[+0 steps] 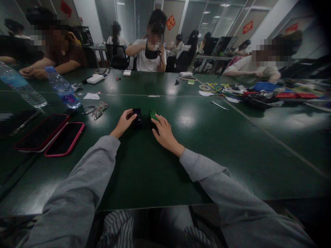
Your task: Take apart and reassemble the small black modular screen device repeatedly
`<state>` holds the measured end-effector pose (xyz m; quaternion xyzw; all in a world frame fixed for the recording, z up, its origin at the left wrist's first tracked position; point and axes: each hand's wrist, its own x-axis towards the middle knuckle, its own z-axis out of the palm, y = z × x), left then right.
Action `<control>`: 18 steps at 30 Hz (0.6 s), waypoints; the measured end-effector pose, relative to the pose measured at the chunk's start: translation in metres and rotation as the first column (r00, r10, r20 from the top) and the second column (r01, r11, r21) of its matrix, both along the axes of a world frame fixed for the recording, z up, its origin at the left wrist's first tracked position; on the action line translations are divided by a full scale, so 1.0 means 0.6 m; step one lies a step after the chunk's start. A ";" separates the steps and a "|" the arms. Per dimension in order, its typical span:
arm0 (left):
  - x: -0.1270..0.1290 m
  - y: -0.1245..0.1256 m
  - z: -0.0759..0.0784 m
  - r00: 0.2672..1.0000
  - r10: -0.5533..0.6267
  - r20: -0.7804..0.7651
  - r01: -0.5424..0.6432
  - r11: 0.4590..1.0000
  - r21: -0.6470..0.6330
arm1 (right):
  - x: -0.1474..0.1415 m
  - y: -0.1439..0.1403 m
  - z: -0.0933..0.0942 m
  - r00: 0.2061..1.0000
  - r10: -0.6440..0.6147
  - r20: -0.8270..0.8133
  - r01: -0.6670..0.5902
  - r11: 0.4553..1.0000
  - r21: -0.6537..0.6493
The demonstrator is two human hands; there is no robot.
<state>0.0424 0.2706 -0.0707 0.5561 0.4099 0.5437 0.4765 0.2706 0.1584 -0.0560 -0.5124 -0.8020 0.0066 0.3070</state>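
My left hand (124,123) is at the left side of a small black handheld device (138,117) on the green table, thumb over its face and fingers along its far left edge. Just to the right lies a green circuit board (153,113), seated in what looks like a dark casing. My right hand (165,133) reaches over it from the right, fingers stretched out and fingertips resting on the board, thumb apart below. Part of the board is covered by these fingers. A narrow strip of table separates the two pieces.
On the left lie eyeglasses (99,110), a pink-edged phone (66,139), a red-edged tablet-like device (43,132) and water bottles (63,88). A slim metallic tool (219,105) and a pile of cables (240,91) are on the right. People sit across the table (207,144).
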 end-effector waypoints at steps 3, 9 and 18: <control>-0.002 0.001 0.000 1.000 -0.017 -0.023 0.017 0.999 0.030 | 0.001 0.001 -0.001 1.000 -0.016 -0.017 0.016 1.000 -0.002; -0.015 -0.002 0.009 0.992 -0.126 -0.027 0.126 0.992 0.010 | 0.002 0.004 -0.005 0.996 -0.055 -0.067 0.051 0.997 -0.066; -0.028 -0.016 0.030 0.968 -0.237 -0.078 0.233 0.971 -0.051 | 0.003 0.006 -0.003 0.992 -0.025 -0.121 0.014 0.996 -0.091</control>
